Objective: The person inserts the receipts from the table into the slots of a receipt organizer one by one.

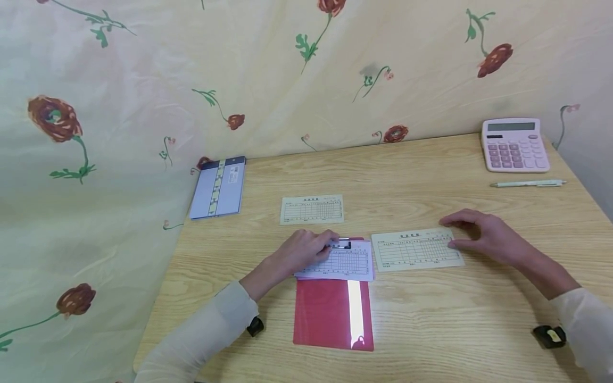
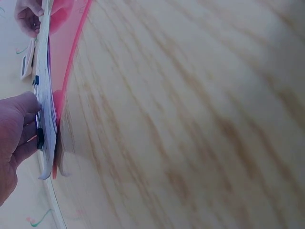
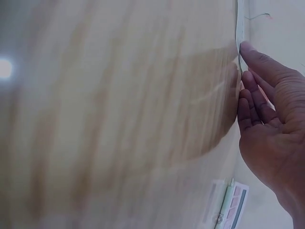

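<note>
My left hand (image 1: 308, 250) is at the top of a red see-through clipboard (image 1: 321, 314), its thumb and fingers gripping the metal clip (image 1: 346, 244) with black ends. Under that clip lies a stack of printed forms (image 1: 349, 263), white on top with a purplish edge below. To the right, a pale green printed form (image 1: 407, 250) lies on the table beside the stack. At this form's right end is my right hand (image 1: 488, 236), thumb touching the paper and index finger near its far edge, spread apart. In the right wrist view, the thumb of my right hand (image 3: 281, 100) meets the form's edge.
Another pale green form (image 1: 312, 209) lies behind the clipboard. A light purple notebook-like pack (image 1: 219, 189) is at the table's back left. A pink calculator (image 1: 514, 145) and a light green pen (image 1: 528, 183) lie at the back right. Flowered cloth (image 1: 268, 69) hangs behind the wooden table (image 1: 431, 330).
</note>
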The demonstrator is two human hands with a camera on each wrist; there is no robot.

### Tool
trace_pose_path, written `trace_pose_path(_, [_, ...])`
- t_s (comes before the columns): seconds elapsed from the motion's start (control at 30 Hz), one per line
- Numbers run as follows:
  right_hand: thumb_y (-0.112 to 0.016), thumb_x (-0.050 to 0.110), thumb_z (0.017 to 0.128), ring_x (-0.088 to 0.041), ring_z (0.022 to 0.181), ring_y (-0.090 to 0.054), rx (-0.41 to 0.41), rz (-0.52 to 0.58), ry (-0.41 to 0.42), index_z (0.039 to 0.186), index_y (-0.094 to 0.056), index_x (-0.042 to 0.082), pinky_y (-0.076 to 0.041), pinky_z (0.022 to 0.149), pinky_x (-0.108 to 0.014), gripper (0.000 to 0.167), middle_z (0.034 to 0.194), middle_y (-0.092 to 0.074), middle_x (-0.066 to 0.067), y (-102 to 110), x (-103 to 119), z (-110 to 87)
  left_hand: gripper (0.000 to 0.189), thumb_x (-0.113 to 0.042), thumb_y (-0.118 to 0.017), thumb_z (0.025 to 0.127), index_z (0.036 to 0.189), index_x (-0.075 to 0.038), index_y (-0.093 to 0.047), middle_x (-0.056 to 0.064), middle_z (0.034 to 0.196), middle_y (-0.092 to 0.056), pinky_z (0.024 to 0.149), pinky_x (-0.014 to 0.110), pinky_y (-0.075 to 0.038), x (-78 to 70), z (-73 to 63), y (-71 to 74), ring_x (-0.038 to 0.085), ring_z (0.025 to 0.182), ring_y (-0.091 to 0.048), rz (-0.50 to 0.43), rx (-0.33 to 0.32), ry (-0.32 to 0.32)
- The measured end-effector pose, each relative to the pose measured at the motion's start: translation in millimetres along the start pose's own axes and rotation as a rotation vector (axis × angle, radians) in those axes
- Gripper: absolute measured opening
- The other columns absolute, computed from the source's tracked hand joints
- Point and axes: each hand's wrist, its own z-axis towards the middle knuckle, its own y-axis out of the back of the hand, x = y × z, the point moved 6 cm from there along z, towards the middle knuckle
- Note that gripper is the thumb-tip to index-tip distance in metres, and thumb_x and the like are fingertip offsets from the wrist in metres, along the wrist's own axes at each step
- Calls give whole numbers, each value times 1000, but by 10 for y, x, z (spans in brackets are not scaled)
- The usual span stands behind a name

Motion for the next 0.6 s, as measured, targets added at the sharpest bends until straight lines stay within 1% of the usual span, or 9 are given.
trace_pose_path(0.27, [-88,4,86,9,111,-52,13,-49,-21,126,-73,9,-31,95,0,43,122,-72,-10,-16,-15,15,27,-11,-69,102,129,-9,-69,3,91,-78,43,11,-22,-1,0,0,-1,43,-33,9,-3,-3])
trace_pose_path(0.37, [-87,6,87,10,111,-51,21,-54,-37,125,-75,11,-29,95,0,40,122,-73,-10,-16,-10,23,27,-11,-68,102,129,-8,-69,3,95,-79,43,11,-22,3,1,-4,-1,43,-32,10,1,-2])
trace_pose_path(0.43, [-87,6,87,12,111,-50,27,-55,-47,124,-75,10,-29,95,0,39,121,-73,-10,-18,-13,27,27,-11,-68,103,130,-8,-69,3,94,-79,43,11,-22,5,2,-8,-1,43,-32,11,6,1])
trace_pose_path(0.53, [-88,8,87,12,108,-49,30,-70,-66,121,-77,8,-31,92,-1,36,120,-74,-11,-13,-17,33,26,-11,-68,102,128,-9,-69,3,92,-78,43,11,-23,2,6,-4,-1,44,-32,12,7,0])
trace_pose_path(0.6, [-88,8,87,7,103,-51,32,-87,-77,118,-78,6,-35,89,-4,33,117,-73,-11,-9,-15,36,25,-11,-69,102,127,-9,-70,2,90,-78,43,11,-23,-2,8,-2,-1,44,-32,15,5,-5])
